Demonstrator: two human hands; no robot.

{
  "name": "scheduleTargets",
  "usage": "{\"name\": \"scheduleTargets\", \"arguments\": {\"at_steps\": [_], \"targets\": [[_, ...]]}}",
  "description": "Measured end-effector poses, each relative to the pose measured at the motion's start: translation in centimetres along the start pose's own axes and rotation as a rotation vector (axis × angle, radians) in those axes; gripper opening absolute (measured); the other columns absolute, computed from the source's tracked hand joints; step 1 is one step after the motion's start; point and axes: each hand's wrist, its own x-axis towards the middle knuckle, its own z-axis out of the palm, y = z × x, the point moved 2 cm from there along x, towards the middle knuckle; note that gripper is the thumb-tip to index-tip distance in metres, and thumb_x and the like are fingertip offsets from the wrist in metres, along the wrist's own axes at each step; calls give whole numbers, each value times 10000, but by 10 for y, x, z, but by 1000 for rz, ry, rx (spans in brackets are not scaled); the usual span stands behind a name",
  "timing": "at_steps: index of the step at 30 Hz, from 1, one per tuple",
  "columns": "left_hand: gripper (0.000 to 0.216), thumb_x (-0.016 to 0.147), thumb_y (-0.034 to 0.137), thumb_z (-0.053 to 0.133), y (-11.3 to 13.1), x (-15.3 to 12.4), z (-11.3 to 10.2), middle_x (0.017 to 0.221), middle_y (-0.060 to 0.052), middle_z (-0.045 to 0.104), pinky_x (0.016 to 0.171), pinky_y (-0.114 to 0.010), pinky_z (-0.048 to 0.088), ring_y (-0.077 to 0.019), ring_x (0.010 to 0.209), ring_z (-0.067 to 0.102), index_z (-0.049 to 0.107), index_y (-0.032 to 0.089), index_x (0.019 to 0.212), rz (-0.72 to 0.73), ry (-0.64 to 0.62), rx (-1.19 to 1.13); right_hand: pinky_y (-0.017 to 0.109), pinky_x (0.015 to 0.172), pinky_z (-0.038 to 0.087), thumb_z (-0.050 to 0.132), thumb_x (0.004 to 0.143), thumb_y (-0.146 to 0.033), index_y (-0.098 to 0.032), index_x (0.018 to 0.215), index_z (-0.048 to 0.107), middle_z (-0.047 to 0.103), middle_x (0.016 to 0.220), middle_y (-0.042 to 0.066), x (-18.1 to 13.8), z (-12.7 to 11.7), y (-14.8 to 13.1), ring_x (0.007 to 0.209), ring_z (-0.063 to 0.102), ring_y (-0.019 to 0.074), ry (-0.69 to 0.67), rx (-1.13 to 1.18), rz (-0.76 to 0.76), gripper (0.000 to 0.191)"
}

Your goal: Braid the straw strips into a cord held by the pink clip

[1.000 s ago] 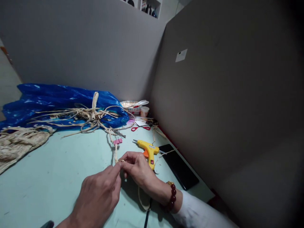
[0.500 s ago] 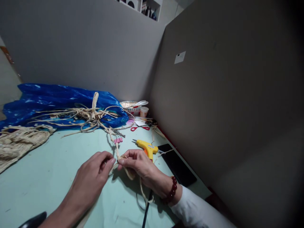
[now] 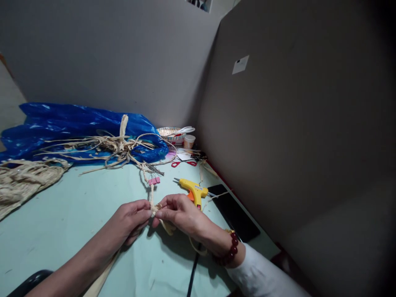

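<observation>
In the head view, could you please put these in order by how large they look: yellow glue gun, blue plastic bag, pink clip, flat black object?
1. Blue plastic bag
2. Flat black object
3. Yellow glue gun, partly hidden by the right hand
4. Pink clip

Fibrous braid (image 3: pixel 152 193) — rough, matt, plastic bag (image 3: pixel 69 119) — glossy, crinkled

The left forearm (image 3: pixel 78 260) reaches in from eight o'clock, its left hand (image 3: pixel 133 218) pointing toward two with thumb and forefinger pinched. From five o'clock comes the right forearm (image 3: pixel 266 272), its right hand (image 3: pixel 184 216) angled toward ten, likewise pinching, thumb tips nearly meeting.
</observation>
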Motion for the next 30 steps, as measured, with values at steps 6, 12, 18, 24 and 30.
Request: {"name": "scheduleTargets", "arguments": {"at_steps": [6, 12, 18, 24, 30], "targets": [[294, 701, 434, 656, -1, -1, -1, 467, 109, 310, 392, -201, 103, -54, 419, 190, 523, 187, 613, 20, 100, 38, 225, 536, 330, 620, 837, -355, -146, 688, 641, 610, 597, -6, -9, -1, -6, 533, 482, 89, 119, -373, -102, 258], [338, 677, 447, 656, -1, 0, -3, 512, 93, 324, 456, -210, 182, -89, 495, 258, 448, 206, 563, 97, 210, 179, 251, 573, 318, 626, 828, -265, -165, 656, 656, 615, 590, -10, -16, 0, -23, 551, 489, 101, 282, -641, -234, 202], [290, 680, 429, 598, -2, -5, 2, 532, 58, 417, 517, -230, 273, -133, 562, 374, 471, 207, 543, 153, 334, 316, 228, 516, 287, 559, 870, -291, -161, 663, 616, 566, 553, -17, -21, 13, -13, 502, 439, 84, 258, -638, -340, 251], [311, 681, 456, 609, -4, -5, 8, 456, 101, 350, 415, -192, 175, -68, 424, 262, 462, 205, 569, 44, 235, 40, 247, 543, 299, 495, 843, -187, -170, 741, 538, 571, 617, -6, -24, 27, -1, 530, 441, 98, 188, -937, -618, 112], [355, 675, 522, 625, -5, -1, 4, 440, 120, 358, 386, -192, 126, -40, 370, 200, 467, 207, 629, -4, 124, -51, 302, 513, 269, 473, 840, -180, -153, 820, 547, 603, 679, 35, -28, 28, 2, 568, 480, 152, 96, -1264, -742, 81]]}}
